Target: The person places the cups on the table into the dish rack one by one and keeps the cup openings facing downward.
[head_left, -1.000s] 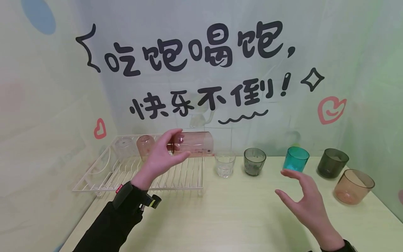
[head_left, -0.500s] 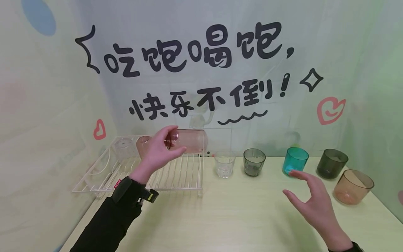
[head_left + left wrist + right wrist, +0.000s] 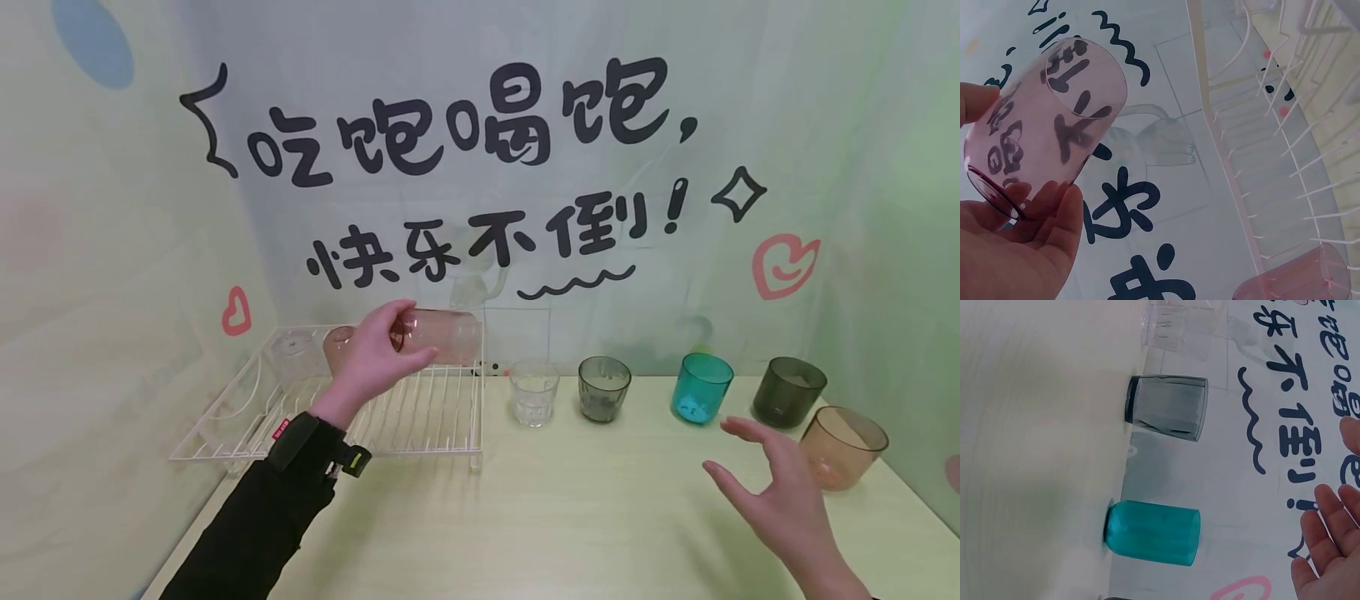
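My left hand [image 3: 378, 354] holds a see-through pink glass [image 3: 442, 337] lying sideways in the air above the right part of the white wire dish rack [image 3: 405, 452]. In the left wrist view, thumb and fingers grip the pink glass [image 3: 1054, 137] near its rim. A second pink glass [image 3: 337, 345] and a clear glass [image 3: 296, 354] stand in the rack at the left. My right hand [image 3: 787, 500] hovers with nothing in it, thumb and fingers spread apart, left of an orange glass [image 3: 840, 458] and partly overlapping it in the head view.
Along the back of the table [image 3: 570, 517] stand a clear tumbler [image 3: 534, 396], a smoky grey tumbler [image 3: 603, 389], a teal glass [image 3: 702, 389] and a dark glass [image 3: 789, 393]. A printed backdrop [image 3: 480, 192] rises behind and curtains flank both sides.
My left hand has shifted left with the pink glass, bringing it further over the rack. My right hand has moved right and slightly down, from near the teal glass towards the orange one.
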A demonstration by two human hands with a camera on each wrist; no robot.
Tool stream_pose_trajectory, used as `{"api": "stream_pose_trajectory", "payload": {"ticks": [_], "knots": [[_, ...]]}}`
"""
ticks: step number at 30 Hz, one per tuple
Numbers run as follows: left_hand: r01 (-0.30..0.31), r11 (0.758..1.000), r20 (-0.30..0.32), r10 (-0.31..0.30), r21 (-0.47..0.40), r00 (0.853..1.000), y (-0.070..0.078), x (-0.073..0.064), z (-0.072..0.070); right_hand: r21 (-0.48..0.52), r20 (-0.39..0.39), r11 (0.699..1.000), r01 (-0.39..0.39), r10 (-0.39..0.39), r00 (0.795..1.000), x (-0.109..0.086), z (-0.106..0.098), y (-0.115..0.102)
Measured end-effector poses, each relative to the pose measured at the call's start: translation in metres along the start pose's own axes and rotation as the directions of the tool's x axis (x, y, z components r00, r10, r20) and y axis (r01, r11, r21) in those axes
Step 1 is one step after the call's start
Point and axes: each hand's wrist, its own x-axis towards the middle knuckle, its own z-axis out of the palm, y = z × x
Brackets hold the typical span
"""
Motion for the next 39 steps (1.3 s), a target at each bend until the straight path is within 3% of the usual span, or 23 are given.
{"api": "stream_pose_trajectory", "payload": {"ticks": [11,19,39], "knots": [[0.077,0.994,0.023,-0.079,0.075,0.997,-0.014,0.014,0.002,-0.032,-0.019,0.999,0.003,-0.004,1.0,-0.008,-0.008,0.02],[0.111,0.986,0.036,-0.116,0.124,0.993,-0.026,0.02,0.004,-0.115,0.014,0.992,-0.053,0.055,0.998,-0.01,-0.017,0.029],[0.193,0.958,0.031,-0.204,0.211,0.978,-0.05,0.032,0.007,-0.121,0.003,0.99,-0.07,0.071,0.997,-0.017,-0.027,0.05]]}}
